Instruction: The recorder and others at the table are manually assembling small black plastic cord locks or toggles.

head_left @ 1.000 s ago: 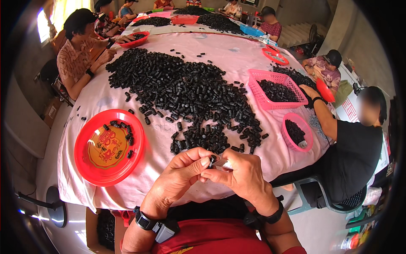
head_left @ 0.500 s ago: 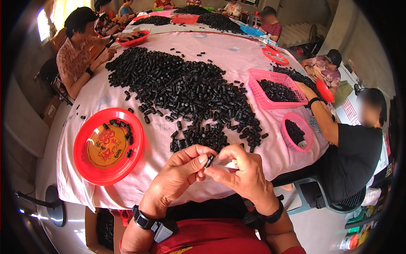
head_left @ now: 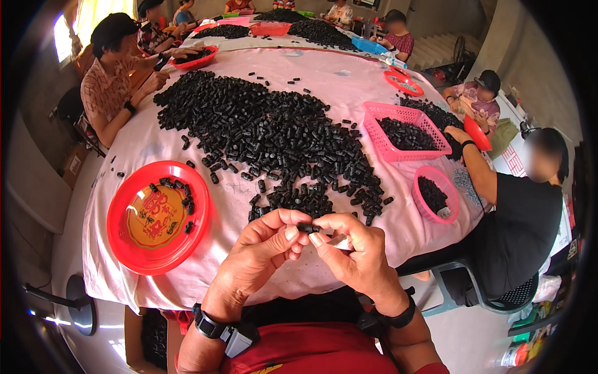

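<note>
Over the near table edge, my left hand (head_left: 266,244) pinches one end of a small black cylindrical part (head_left: 305,228) between thumb and fingers. The thumb and forefinger of my right hand (head_left: 356,248) close on its other end, so the part lies nearly level between both hands. A pale, flat piece (head_left: 340,242) shows within my right fingers; its kind I cannot make out. Just beyond my hands spreads a large heap of similar black parts (head_left: 261,134). To the left stands a red round tray (head_left: 117,227) with several black parts along its inner side.
A pink rectangular basket (head_left: 405,154) and a pink round basket (head_left: 443,218), both holding black parts, stand on the right. A person in black (head_left: 520,230) sits close on that side, one arm on the table. Another person (head_left: 109,87) works at the left beside a red bowl (head_left: 199,61).
The black part has turned from a steep tilt to nearly level between my fingers. My right thumb and forefinger have come in against its end. The person in black has shifted their hand.
</note>
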Available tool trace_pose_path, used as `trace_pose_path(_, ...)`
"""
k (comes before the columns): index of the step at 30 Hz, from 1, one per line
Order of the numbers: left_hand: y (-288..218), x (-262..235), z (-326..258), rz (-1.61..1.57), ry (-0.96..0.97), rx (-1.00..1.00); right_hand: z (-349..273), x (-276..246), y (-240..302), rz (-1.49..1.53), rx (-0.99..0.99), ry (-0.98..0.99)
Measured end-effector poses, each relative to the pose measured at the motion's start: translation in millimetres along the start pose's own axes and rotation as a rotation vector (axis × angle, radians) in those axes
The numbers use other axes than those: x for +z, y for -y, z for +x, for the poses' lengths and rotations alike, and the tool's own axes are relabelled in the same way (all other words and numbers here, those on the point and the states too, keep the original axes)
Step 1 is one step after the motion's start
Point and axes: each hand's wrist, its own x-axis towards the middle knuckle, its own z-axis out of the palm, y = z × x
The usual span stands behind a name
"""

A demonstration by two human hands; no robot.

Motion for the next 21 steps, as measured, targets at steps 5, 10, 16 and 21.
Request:
trace_pose_path(5,4.3,-6.1,0.5,0.082,-0.002,0.05,-2.6,4.5,0.2,-0.069,-0.025,0.027)
trace_pose_path(10,7.2,2.2,2.8,0.063,-0.026,0.07,-4.9,11.0,-8.5,-0.136,-0.054,-0.023)
trace_pose_path(16,1.8,2.3,-1.4,0.077,0.015,0.038,0.8,3.3,3.8,-0.266,0.133,0.027)
trace_pose_path(21,3.2,5.9,-1.9,0.091,-0.008,0.005,-0.7,5.2,0.2,-0.266,0.13,0.034)
